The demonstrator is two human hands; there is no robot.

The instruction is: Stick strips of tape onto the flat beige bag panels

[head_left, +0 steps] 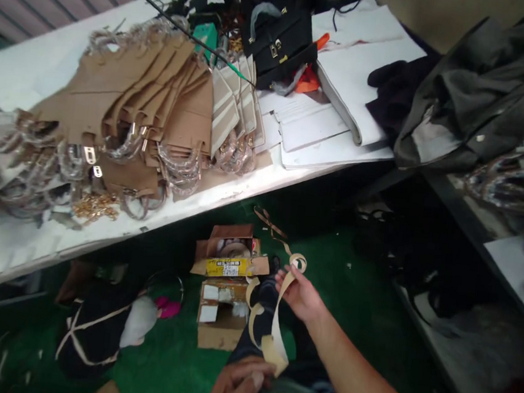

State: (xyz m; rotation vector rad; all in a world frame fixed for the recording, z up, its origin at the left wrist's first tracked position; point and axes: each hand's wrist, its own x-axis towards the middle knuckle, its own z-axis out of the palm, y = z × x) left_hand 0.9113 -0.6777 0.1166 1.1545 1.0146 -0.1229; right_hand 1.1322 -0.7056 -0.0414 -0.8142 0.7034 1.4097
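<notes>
Tan leather-like strap point(276, 340) in left hand point(237, 385), right hand point(299, 293); green floor point(351, 279), white table point(32, 75).

The bare right forearm point(357, 366) angles in from the lower right, ending in the right hand point(298, 294), raised with its fingers extended and slightly spread. The left hand point(238, 386) sits lower, at the picture's bottom edge, fingers curled inward.
</notes>
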